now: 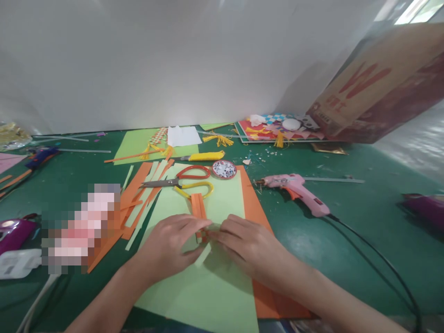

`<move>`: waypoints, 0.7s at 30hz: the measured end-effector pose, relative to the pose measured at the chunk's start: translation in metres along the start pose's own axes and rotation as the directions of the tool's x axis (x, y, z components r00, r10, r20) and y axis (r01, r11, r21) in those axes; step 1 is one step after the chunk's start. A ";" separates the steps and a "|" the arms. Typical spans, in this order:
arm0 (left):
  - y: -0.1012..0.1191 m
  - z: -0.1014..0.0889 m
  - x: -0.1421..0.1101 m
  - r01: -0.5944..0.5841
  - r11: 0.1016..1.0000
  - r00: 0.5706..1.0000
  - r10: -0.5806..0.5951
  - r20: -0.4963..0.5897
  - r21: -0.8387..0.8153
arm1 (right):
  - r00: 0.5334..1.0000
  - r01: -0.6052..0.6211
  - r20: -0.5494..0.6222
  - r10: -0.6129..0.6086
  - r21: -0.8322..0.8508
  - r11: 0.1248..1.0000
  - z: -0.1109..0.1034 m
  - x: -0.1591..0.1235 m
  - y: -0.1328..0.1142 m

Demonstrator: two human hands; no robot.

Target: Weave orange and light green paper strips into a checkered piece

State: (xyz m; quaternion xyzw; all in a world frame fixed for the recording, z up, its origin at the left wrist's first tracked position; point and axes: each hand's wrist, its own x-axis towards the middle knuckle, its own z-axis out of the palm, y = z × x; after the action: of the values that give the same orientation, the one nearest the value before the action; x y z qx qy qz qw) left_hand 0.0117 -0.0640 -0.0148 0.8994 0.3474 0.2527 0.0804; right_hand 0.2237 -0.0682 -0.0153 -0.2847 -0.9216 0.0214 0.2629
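My left hand (169, 243) and my right hand (246, 243) meet over a light green sheet of paper (225, 298). Between them is a small bundle of orange paper strips (198, 206), woven with light green at its near end. Left thumb and fingers close around the left side of the weave. The right fingers press together at its right side, with a pale green strip at their tips, partly hidden. Just beyond the bundle lie scissors (173, 182) with one red and one yellow handle. Loose orange and green strips (138, 203) lie to the left.
On the right rests a pink glue gun (301, 189), its cord (381, 259) running toward the front edge. Behind are a yellow cutter knife (206, 156), a round dish of beads (224, 169) and yellow tassels (218, 138). A paper bag (378, 83) leans at back right. A purple object (15, 233) lies left.
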 end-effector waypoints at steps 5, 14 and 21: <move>0.000 0.000 0.002 -0.083 0.996 0.996 0.084 -0.030 0.022 | 1.000 -0.008 -0.029 0.008 -0.023 1.000 0.003 0.002 0.000; -0.001 0.000 0.003 -0.180 0.973 0.975 0.196 -0.104 0.148 | 0.996 -0.080 -0.039 0.082 0.037 0.996 0.010 0.002 -0.001; -0.005 -0.011 0.000 -0.183 0.974 0.977 0.195 -0.088 0.134 | 0.989 -0.133 -0.041 0.141 0.148 0.980 0.013 -0.001 0.004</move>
State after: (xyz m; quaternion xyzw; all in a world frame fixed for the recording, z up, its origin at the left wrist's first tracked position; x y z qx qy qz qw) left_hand 0.0033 -0.0600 -0.0071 0.9177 0.2790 0.2821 -0.0183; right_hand 0.2202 -0.0636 -0.0276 -0.3282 -0.8887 0.0991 0.3044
